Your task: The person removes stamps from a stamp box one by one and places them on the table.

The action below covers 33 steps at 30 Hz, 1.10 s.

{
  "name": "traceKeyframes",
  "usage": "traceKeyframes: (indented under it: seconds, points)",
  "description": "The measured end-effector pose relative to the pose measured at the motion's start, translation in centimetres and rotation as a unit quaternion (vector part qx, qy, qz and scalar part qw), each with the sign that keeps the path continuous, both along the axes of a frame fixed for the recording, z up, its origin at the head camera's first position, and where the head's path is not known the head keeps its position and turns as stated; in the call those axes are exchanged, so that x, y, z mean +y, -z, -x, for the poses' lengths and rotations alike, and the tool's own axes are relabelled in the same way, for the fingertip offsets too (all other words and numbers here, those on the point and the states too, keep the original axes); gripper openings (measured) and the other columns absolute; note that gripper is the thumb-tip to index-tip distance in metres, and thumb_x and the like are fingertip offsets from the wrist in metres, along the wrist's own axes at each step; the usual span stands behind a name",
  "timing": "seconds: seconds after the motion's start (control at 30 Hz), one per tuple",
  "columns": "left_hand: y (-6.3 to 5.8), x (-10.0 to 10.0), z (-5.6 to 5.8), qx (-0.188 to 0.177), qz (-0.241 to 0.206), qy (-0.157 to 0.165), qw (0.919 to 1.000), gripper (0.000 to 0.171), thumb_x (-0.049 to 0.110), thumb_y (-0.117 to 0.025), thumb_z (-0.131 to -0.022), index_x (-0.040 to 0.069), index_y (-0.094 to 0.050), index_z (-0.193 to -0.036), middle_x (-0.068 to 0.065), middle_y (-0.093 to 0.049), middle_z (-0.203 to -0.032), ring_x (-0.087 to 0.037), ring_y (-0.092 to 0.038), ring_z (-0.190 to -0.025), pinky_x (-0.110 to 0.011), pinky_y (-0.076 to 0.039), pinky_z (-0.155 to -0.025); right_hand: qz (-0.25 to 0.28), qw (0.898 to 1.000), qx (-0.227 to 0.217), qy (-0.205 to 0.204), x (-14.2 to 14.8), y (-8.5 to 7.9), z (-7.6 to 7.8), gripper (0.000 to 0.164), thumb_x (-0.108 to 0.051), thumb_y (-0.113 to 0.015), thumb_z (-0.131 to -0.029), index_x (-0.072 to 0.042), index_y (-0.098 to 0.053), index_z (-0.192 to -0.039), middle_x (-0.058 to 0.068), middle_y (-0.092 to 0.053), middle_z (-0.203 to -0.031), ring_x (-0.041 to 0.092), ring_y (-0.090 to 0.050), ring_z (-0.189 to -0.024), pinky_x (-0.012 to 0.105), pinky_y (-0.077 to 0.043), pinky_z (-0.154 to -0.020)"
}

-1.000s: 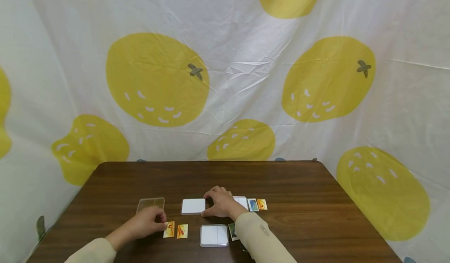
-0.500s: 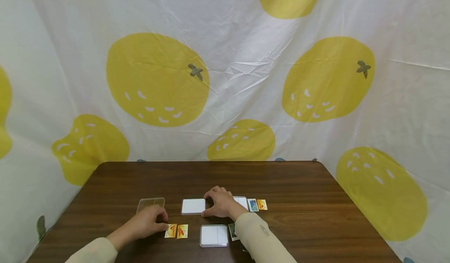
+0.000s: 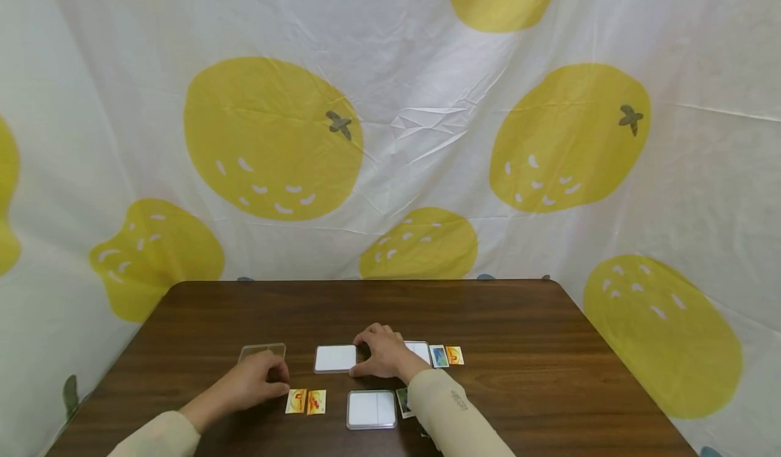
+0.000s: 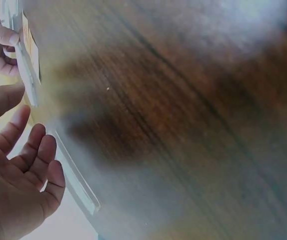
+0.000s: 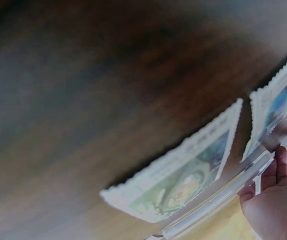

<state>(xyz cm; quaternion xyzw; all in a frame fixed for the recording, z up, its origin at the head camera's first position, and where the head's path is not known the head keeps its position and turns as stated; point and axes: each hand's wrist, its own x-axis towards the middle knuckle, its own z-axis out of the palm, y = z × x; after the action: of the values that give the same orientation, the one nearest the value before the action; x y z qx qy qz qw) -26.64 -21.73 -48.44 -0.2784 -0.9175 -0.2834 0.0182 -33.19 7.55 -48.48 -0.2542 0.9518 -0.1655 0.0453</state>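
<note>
Two orange postage stamps, a left one point(image 3: 295, 401) and a right one point(image 3: 316, 402), lie side by side on the table. My left hand point(image 3: 253, 379) hovers at the left stamp's upper corner, its thumb and fingers loosely bent and parted with nothing between them point(image 4: 26, 175). Behind it sits a clear plastic case point(image 3: 262, 350), partly covered. My right hand point(image 3: 382, 354) holds the right end of a flat clear case with a white insert point(image 3: 335, 359), thumb at the near edge and fingers at the far edge.
Another white-backed case point(image 3: 371, 409) lies in front, with a dark stamp point(image 3: 404, 403) beside it, partly under the right sleeve. A further case point(image 3: 418, 350), a blue stamp point(image 3: 439, 356) and an orange stamp point(image 3: 454, 355) are to the right. A fruit-print cloth point(image 3: 390, 172) hangs behind the table.
The left stamp shifted slightly right, settling straight alongside the other. My left fingers have let go of it and drawn back a little. My right hand has stayed in place.
</note>
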Motion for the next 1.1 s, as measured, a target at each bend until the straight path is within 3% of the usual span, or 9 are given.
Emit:
traceKeyframes:
  seconds: [0.2,0.5,0.83,1.1]
  points:
    - [-0.3,-0.2,0.3,0.012,-0.013,-0.003,0.9998,0.015,0.017,-0.079,-0.082,0.013,-0.065,-0.084,0.005,-0.059,-0.084,-0.014,-0.057,-0.081,-0.036,-0.049,-0.074,0.001,1.000,-0.003,0.001,0.0,0.1,0.0,0.054,-0.050,-0.080,-0.077,-0.021,-0.066,-0.121,0.005,-0.052,-0.131,0.028,-0.046,-0.124,0.047,-0.034,-0.102]
    - [-0.9,-1.0,0.6,-0.002,-0.025,-0.044,0.9987,0.018,0.018,-0.080,-0.081,0.010,-0.067,-0.090,-0.001,-0.057,-0.088,-0.019,-0.055,-0.082,-0.035,-0.047,-0.072,-0.001,1.000,0.002,-0.001,0.0,0.1,0.0,0.054,-0.050,-0.081,-0.077,-0.021,-0.066,-0.120,0.005,-0.052,-0.130,0.027,-0.046,-0.124,0.047,-0.035,-0.101]
    - [-1.0,-3.3,1.6,0.005,-0.036,-0.082,0.9960,0.026,0.019,-0.081,-0.082,0.005,-0.068,-0.099,-0.008,-0.061,-0.099,-0.029,-0.059,-0.094,-0.047,-0.048,-0.082,0.004,1.000,0.000,0.000,0.1,0.1,0.0,0.054,-0.050,-0.081,-0.077,-0.021,-0.066,-0.120,0.005,-0.053,-0.130,0.027,-0.046,-0.123,0.047,-0.035,-0.101]
    - [-0.7,-5.2,2.5,0.002,-0.036,-0.096,0.9947,0.039,0.022,-0.083,-0.080,-0.001,-0.067,-0.108,-0.011,-0.061,-0.101,-0.026,-0.056,-0.091,-0.043,-0.046,-0.078,0.006,1.000,0.005,-0.001,0.1,0.1,0.1,0.054,-0.050,-0.081,-0.077,-0.021,-0.066,-0.120,0.005,-0.053,-0.129,0.028,-0.047,-0.123,0.047,-0.035,-0.100]
